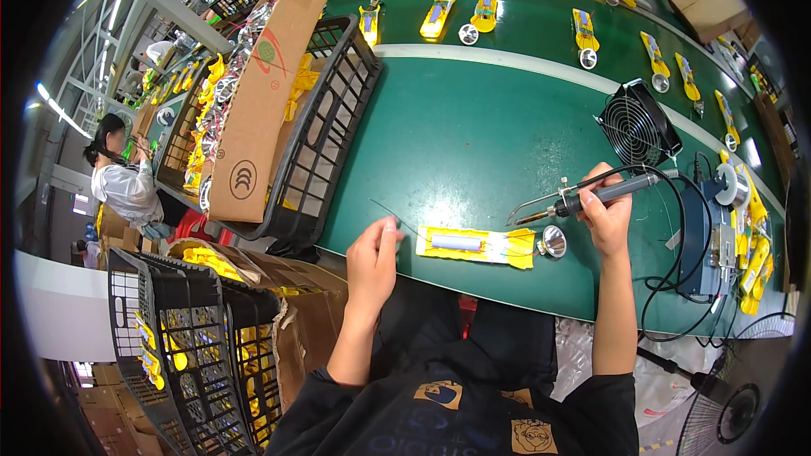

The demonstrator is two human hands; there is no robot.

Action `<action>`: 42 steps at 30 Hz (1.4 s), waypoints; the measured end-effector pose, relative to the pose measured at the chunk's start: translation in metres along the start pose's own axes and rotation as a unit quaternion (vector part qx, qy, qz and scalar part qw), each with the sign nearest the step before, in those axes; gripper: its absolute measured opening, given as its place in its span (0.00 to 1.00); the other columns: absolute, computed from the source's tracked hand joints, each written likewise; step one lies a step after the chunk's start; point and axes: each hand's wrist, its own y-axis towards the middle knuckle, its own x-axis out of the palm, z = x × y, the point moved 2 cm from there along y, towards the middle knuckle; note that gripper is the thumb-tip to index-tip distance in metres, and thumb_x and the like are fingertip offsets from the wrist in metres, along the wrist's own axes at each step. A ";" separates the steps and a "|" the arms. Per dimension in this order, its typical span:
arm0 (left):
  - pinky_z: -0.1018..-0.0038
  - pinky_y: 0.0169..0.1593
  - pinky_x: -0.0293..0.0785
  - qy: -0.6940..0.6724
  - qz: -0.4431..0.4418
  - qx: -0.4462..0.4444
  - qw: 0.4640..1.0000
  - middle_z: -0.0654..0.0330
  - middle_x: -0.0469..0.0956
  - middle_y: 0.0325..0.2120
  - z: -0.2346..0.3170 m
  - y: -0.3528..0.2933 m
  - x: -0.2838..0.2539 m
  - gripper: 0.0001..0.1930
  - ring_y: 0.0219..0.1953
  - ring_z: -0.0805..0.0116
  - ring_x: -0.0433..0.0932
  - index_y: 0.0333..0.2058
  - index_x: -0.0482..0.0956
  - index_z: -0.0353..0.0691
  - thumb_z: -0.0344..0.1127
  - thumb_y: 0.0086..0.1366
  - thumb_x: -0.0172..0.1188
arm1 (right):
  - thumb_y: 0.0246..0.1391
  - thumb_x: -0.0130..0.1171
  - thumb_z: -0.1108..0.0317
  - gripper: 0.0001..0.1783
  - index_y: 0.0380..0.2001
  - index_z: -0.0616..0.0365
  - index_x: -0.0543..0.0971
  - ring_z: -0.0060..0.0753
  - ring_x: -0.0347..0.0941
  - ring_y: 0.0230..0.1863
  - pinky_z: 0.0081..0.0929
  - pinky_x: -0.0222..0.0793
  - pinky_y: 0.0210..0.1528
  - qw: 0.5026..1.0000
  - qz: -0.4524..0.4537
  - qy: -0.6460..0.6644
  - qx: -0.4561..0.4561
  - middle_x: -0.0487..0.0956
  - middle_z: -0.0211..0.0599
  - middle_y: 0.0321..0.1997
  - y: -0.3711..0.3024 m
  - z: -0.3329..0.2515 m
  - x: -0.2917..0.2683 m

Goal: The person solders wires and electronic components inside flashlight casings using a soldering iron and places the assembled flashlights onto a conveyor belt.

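Observation:
On the green bench in front of me lies an open yellow flashlight housing point(507, 255) with a purple battery cell point(456, 242) inside. A round silver reflector point(553, 241) sits at its right end. My right hand point(605, 212) is closed around the handle of a soldering iron point(583, 200), its tip just above the housing's right half. A thin metal feed tube runs along the iron. Left of the housing, my left hand point(374, 258) is pinched, with a thin dark wire point(382, 207) at its fingertips; the exact grip is partly hidden.
A small black fan point(635, 128) and a blue soldering station point(705, 240) with a solder spool point(733, 185) stand at right. Black crates point(329, 118) with cardboard and yellow parts flank the left. Several housings point(437, 16) lie on the far belt. A person point(127, 181) sits at left.

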 end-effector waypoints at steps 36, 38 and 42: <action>0.77 0.31 0.58 -0.017 -0.070 0.335 0.939 0.67 0.68 0.12 0.035 -0.005 0.046 0.04 0.19 0.72 0.65 0.17 0.75 0.42 0.29 0.38 0.62 | 0.32 0.53 0.72 0.06 0.16 0.62 0.67 0.16 0.58 0.21 0.16 0.53 0.23 0.990 -0.109 -0.061 0.063 0.65 0.27 0.17 -0.005 0.002 0.008; 0.77 0.31 0.58 -0.016 -0.070 0.337 0.939 0.67 0.67 0.12 0.035 -0.005 0.045 0.04 0.19 0.72 0.65 0.16 0.75 0.42 0.29 0.38 0.62 | 0.32 0.53 0.72 0.06 0.16 0.62 0.68 0.17 0.59 0.21 0.16 0.53 0.23 0.989 -0.115 -0.074 0.062 0.65 0.28 0.17 -0.005 0.002 0.008; 0.77 0.31 0.58 -0.009 -0.073 0.331 0.941 0.67 0.68 0.12 0.034 -0.006 0.045 0.04 0.20 0.72 0.65 0.16 0.75 0.42 0.29 0.39 0.62 | 0.31 0.54 0.72 0.06 0.15 0.61 0.69 0.18 0.60 0.21 0.18 0.55 0.24 0.987 -0.117 -0.101 0.045 0.66 0.29 0.17 -0.007 0.005 0.009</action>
